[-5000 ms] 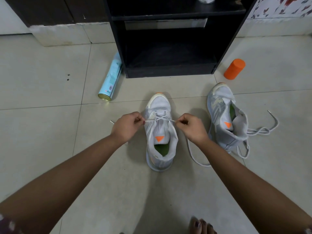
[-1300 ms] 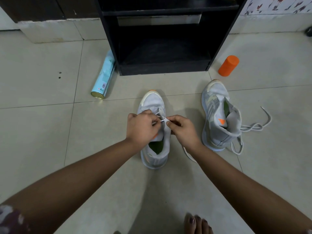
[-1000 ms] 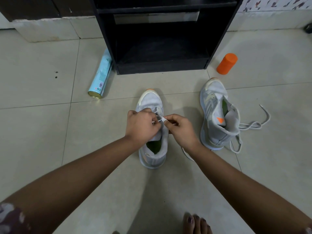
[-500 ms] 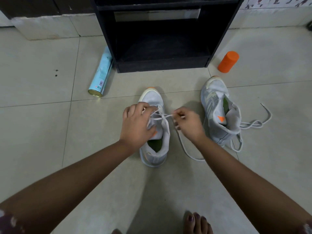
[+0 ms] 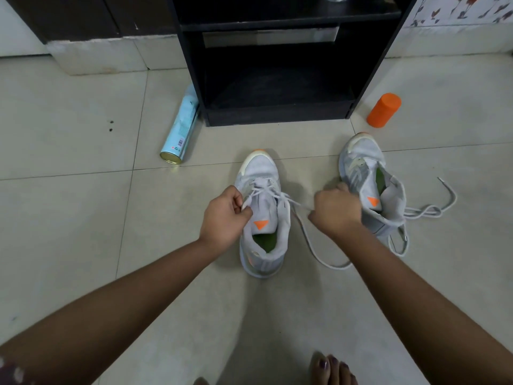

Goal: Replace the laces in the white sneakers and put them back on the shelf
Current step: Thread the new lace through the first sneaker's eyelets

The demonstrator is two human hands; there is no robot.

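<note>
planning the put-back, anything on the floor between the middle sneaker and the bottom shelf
Nothing visible: bare tile between the middle sneaker and the bottom shelf. The spray can lies left, the orange container right.

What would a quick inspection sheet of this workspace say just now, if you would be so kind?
Surface: beige tiled floor, a few dark specks at the left.
Job's things: centre sneaker upright, toe toward the black shelf, lace partly threaded; second sneaker to its right, its loose lace trailing on the floor.
Clutter: light-blue spray can on its side left of the shelf; orange cylinder near the shelf's right corner.
Hands: left hand pinches one lace end; right hand grips the other, drawn out to the right.
Cables: nothing seen.
Surroundings: patterned wall covering at the upper right; toes at the bottom edge.
</note>
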